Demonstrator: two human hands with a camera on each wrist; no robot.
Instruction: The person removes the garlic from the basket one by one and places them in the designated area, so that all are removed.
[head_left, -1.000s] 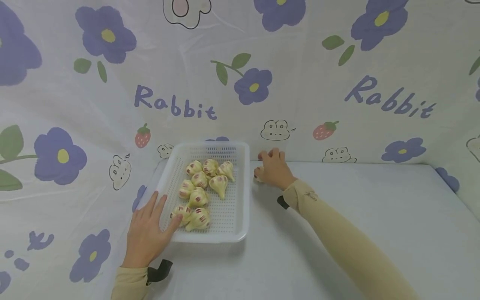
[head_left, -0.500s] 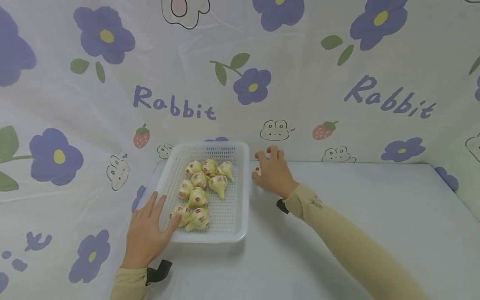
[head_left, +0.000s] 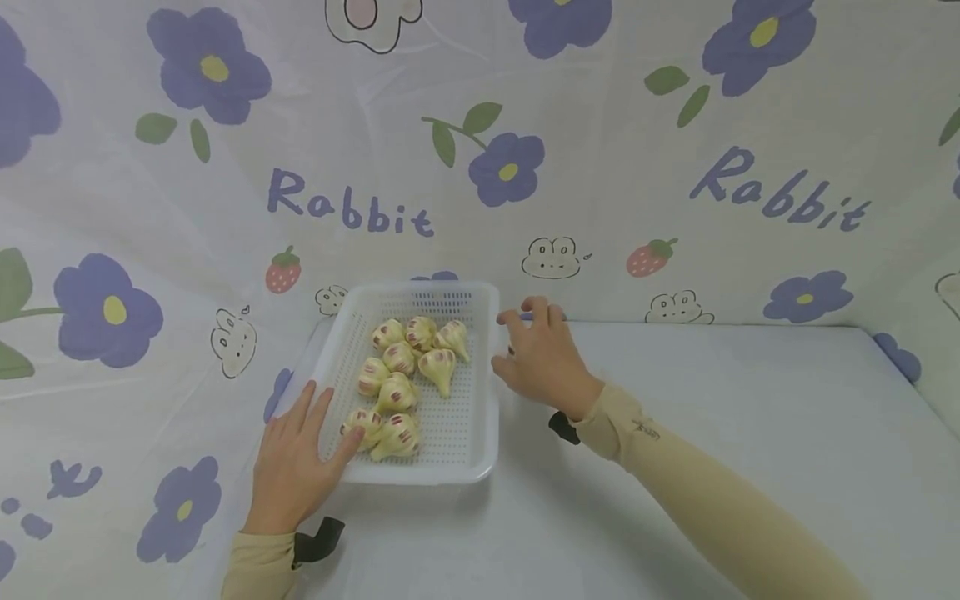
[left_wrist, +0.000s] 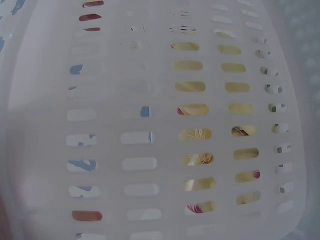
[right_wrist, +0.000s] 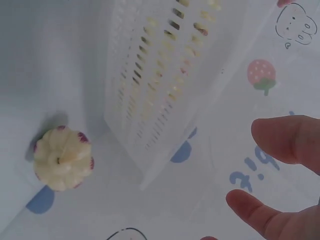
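Note:
A white perforated basket point(head_left: 457, 473) holds several pale garlic bulbs point(head_left: 397, 393) with purple marks. My left hand point(head_left: 294, 467) rests at its left rim, fingers straight and thumb reaching over the edge near the closest bulbs. Just off the right rim, my right hand point(head_left: 546, 358) hovers with its fingers spread and slightly bent, holding nothing. In the right wrist view, one garlic bulb point(right_wrist: 63, 158) sits outside the basket, apart from the thumb and fingers; the hand mostly hides it in the head view. The left wrist view shows the slotted basket wall point(left_wrist: 160, 115) with bulbs behind it.
A pale sheet covers the table point(head_left: 720, 433). Behind it and at both sides hangs a white cloth point(head_left: 615, 167) printed with flowers, rabbits and lettering. Black straps point(head_left: 318, 542) hang at both wrists.
My right hand has shifted left toward the basket's right rim, and its fingers have spread wider. My left hand and the basket look unmoved.

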